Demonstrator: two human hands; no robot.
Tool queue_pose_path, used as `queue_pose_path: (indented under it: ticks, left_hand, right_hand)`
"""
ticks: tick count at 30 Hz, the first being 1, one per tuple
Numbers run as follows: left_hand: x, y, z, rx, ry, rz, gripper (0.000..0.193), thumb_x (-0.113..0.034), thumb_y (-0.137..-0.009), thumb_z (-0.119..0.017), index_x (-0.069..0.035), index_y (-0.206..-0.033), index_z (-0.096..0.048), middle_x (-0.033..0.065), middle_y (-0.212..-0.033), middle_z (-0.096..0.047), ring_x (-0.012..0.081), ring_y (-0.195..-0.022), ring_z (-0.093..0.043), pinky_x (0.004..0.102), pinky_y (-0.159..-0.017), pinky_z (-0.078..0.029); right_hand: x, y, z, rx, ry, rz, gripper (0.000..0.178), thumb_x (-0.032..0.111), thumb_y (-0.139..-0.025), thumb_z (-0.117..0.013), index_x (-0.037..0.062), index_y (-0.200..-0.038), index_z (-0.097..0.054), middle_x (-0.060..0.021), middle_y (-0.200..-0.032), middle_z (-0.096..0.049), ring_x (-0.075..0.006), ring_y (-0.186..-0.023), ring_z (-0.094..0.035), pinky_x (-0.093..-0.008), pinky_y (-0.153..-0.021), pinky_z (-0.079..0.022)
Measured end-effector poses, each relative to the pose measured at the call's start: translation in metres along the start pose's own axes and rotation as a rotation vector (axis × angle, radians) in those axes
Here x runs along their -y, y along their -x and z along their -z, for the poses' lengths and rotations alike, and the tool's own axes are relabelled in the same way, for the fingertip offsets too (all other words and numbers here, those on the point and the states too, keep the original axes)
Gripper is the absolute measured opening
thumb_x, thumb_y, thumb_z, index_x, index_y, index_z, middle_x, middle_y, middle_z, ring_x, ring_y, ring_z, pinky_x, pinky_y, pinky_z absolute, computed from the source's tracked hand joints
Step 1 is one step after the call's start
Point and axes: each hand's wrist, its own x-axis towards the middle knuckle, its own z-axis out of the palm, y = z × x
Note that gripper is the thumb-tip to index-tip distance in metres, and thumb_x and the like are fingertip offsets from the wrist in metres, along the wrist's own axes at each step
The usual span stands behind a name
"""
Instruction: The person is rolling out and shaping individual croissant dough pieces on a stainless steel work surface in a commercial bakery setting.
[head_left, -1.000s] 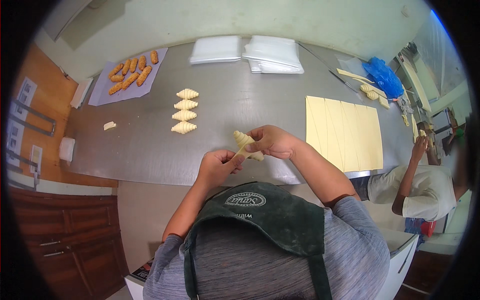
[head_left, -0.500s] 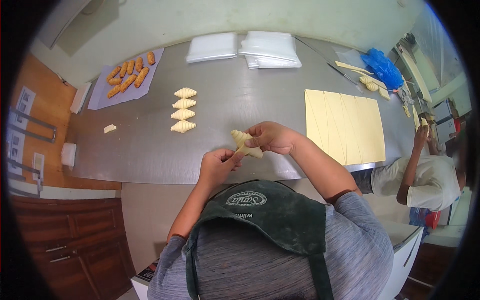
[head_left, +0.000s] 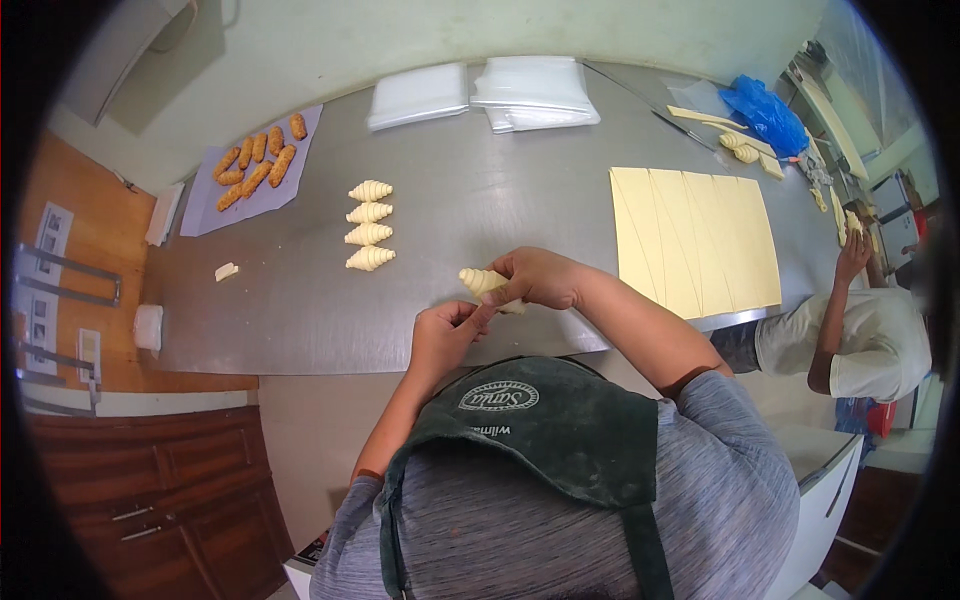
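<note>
A raw croissant (head_left: 478, 280) of pale rolled dough is held just above the near side of the steel table. My right hand (head_left: 537, 279) is closed around it, thumb on the near side, covering its right half. Against its near edge, my left hand (head_left: 447, 334) is closed in a pinch at the dough, the pinched part mostly hidden by the fingers. To the left, several shaped raw croissants (head_left: 370, 212) lie in a column. On the right is a flat dough sheet (head_left: 697, 242) scored into long triangles.
Browned rolls (head_left: 257, 174) rest on purple paper at the far left, with a dough scrap (head_left: 227, 271) nearer. Clear plastic bags (head_left: 535, 92) lie at the back. A long blade (head_left: 684, 130), dough strips and a blue bag (head_left: 766, 115) are far right, where another person (head_left: 850, 335) handles dough.
The dough flap that showed between my hands is now mostly covered, and the croissant's right tip shows less. My left fingers have come closer under my right thumb. The view has shifted slightly.
</note>
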Motion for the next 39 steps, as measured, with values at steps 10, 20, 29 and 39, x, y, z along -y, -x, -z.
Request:
queue_pose_path:
  ticks: [10, 20, 29, 39]
  left_hand:
    - [0.0, 0.001, 0.001, 0.002, 0.054, -0.009, 0.023, -0.022, -0.095, -0.071, 0.0, -0.09, -0.073, 0.0038, -0.076, -0.071, 0.0077, -0.066, -0.063, 0.023, -0.062, -0.051]
    - [0.002, 0.001, 0.0, 0.012, 0.106, -0.006, 0.022, -0.022, -0.096, -0.069, 0.0, -0.091, -0.073, 0.0026, -0.075, -0.07, 0.0071, -0.065, -0.061, 0.0227, -0.061, -0.05]
    - [0.008, 0.002, -0.001, 0.013, 0.128, 0.017, 0.024, -0.023, -0.097, -0.068, 0.0, -0.092, -0.072, 0.0027, -0.076, -0.07, 0.0076, -0.066, -0.061, 0.0234, -0.062, -0.05]
    - [0.013, -0.002, -0.001, 0.029, 0.174, 0.035, 0.02, -0.017, -0.098, -0.066, 0.002, -0.102, -0.071, 0.0058, -0.084, -0.072, 0.0095, -0.071, -0.063, 0.0245, -0.067, -0.052]
  right_hand:
    - [-0.003, -0.002, 0.002, 0.0, 0.132, -0.049, 0.049, 0.025, -0.088, -0.076, -0.004, -0.125, -0.062, -0.007, -0.102, -0.069, -0.0143, -0.088, -0.063, -0.0289, -0.079, -0.05]
    - [-0.01, -0.006, 0.003, 0.063, -0.043, -0.048, 0.049, 0.027, -0.091, -0.074, -0.0064, -0.124, -0.061, -0.0093, -0.103, -0.068, -0.0152, -0.088, -0.065, -0.029, -0.08, -0.051]
    - [-0.021, -0.013, 0.003, 0.059, -0.165, -0.048, 0.047, 0.027, -0.092, -0.073, -0.0086, -0.12, -0.061, -0.0104, -0.101, -0.068, -0.0172, -0.088, -0.065, -0.0304, -0.081, -0.052]
    - [-0.021, -0.013, 0.009, 0.046, -0.203, -0.035, 0.044, 0.02, -0.091, -0.073, -0.0095, -0.122, -0.06, -0.0132, -0.105, -0.068, -0.019, -0.09, -0.067, -0.0308, -0.081, -0.054]
